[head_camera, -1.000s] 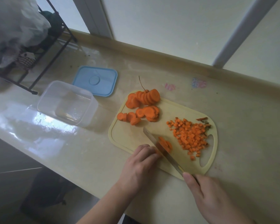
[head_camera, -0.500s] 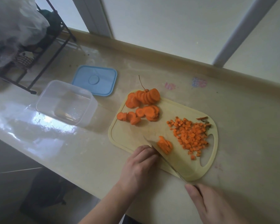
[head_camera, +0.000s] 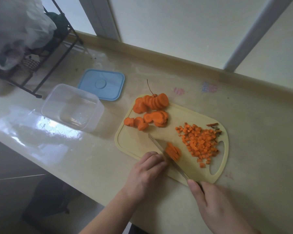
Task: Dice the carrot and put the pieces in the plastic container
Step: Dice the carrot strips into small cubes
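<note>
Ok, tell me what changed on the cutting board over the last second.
The knife drew back toward the person, then slid forward again through the carrot stack; the right hand still grips it. Left hand, diced pile, slices and container stayed put.

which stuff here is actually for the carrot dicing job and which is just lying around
For the job:
- knife, held in the right hand
- carrot strips, steadied by the left hand
- carrot slices
- diced carrot
- cutting board
- plastic container
- blue lid

Lying about:
- wire rack
- plastic bag
</note>
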Tool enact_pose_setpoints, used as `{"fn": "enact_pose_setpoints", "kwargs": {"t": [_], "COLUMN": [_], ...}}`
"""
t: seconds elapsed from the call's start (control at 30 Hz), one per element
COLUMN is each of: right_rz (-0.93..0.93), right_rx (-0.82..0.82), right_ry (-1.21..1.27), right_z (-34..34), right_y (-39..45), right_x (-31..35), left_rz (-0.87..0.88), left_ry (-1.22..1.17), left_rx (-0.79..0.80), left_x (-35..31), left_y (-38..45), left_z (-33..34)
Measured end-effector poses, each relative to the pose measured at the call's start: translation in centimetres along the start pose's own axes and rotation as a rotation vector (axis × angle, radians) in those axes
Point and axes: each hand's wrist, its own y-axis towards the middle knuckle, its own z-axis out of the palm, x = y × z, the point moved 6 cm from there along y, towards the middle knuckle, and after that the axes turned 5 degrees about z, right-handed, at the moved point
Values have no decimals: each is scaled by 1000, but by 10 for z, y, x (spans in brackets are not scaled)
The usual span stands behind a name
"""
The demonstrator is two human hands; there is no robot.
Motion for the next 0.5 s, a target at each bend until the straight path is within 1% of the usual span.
{"fn": "enact_pose_setpoints", "kwargs": {"t": [0.1, 0.2, 0.3, 0.4, 0.5], "right_rz": [-20, -3, 68, 91, 64], "right_rx": [3, 22, -35, -159, -162], "right_ry": [10, 86, 151, 172, 115], "right_z": [-1, -7, -29, -52, -58], "right_y": [1, -4, -16, -25, -29], "right_x": [0, -2, -6, -17, -22], "left_rz": [15, 25, 34, 25, 27], "left_ry": [6, 5, 1, -3, -15], "left_rx": [21, 35, 39, 52, 69], "left_x": [0, 0, 1, 2, -1], "left_y": [2, 4, 9, 16, 29], "left_z": [1, 1, 3, 6, 0]}}
